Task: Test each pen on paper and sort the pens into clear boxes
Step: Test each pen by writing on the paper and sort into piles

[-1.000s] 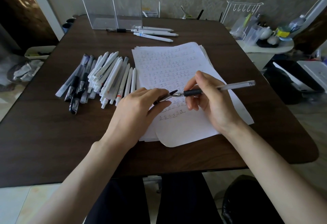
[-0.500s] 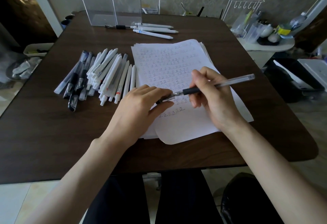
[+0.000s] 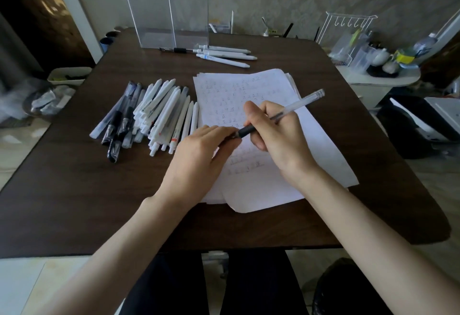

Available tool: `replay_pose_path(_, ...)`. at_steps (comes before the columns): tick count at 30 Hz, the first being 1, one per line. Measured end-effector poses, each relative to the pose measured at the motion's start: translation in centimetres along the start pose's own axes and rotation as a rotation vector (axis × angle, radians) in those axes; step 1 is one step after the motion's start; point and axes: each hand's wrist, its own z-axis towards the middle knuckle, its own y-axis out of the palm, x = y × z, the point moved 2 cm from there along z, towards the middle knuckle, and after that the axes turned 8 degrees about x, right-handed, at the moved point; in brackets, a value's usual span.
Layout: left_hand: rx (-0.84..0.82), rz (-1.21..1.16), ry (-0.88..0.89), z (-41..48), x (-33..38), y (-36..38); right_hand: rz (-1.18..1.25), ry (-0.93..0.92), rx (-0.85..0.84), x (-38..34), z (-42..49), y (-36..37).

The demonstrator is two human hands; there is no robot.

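The right hand [image 3: 276,138] grasps a transparent plastic pen with a black rubber grip [image 3: 302,100], barrel pointing to two o'clock, while the left hand [image 3: 199,155] pinches its tip end at nine o'clock, whatever lies under those fingers being hidden. Both are above the stack of white scribbled paper sheets [image 3: 328,160]; if a cap is involved, slide it straight along the barrel, I judge. The heap of white and black pens [image 3: 159,113] lies at ten o'clock, the tall clear plastic boxes [image 3: 164,8] at twelve.

A dark wooden table [image 3: 74,202] carries a paper stack [image 3: 323,160], a heap of pens [image 3: 154,110] beside it, and seemingly four loose pens [image 3: 224,54] before clear boxes [image 3: 164,16] at the far edge.
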Motion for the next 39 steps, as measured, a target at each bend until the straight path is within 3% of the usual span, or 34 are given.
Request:
replay_pose_path(6, 0.304, 0.321, -0.292, 0.3, -1.9, -2.7, -0.199, 0.076, -0.074, 0.1, 3.4, 3.1)
replay_pose_path(11, 0.197, 0.691, -0.519, -0.2, -2.9, -2.6, -0.416, 0.003, -0.012, 1.6, 7.3, 3.7)
replay_pose_path(13, 0.214, 0.699, -0.482, -0.3, -2.9, -2.6, -0.459, -0.019, 0.016, 2.1, 9.0, 3.6)
replay_pose_path(15, 0.184, 0.601, -0.325, 0.0, -2.6, -2.3, -0.552, -0.056, 0.054, 2.8, 11.4, 3.3)
replay_pose_path(18, -0.066, 0.448, -0.06, 0.1, -2.0, -0.7, -0.734, -0.114, 0.113, 3.7, 15.7, 2.8)
replay_pose_path(20, -0.183, 0.434, 0.011, -0.2, -2.0, 0.3, -0.855, -0.143, 0.07, 4.3, 18.0, 2.6)
replay_pose_path(25, -0.21, 0.456, -0.014, -0.6, -2.7, 0.9, -1.122, -0.166, -0.095, 5.9, 21.6, 3.9)
replay_pose_path(31, -0.194, 0.455, 0.005, -0.5, -2.6, 0.9, -1.437, -0.282, -0.09, 6.4, 22.8, 5.5)
replay_pose_path(36, -0.195, 0.451, -0.002, -0.6, -2.7, 1.0, -1.338, -0.453, -0.067, 4.8, 21.5, 4.8)
replay_pose_path(39, -0.213, 0.458, -0.008, -0.6, -2.7, 1.0, -1.264, -0.446, -0.218, 4.6, 19.9, 3.4)
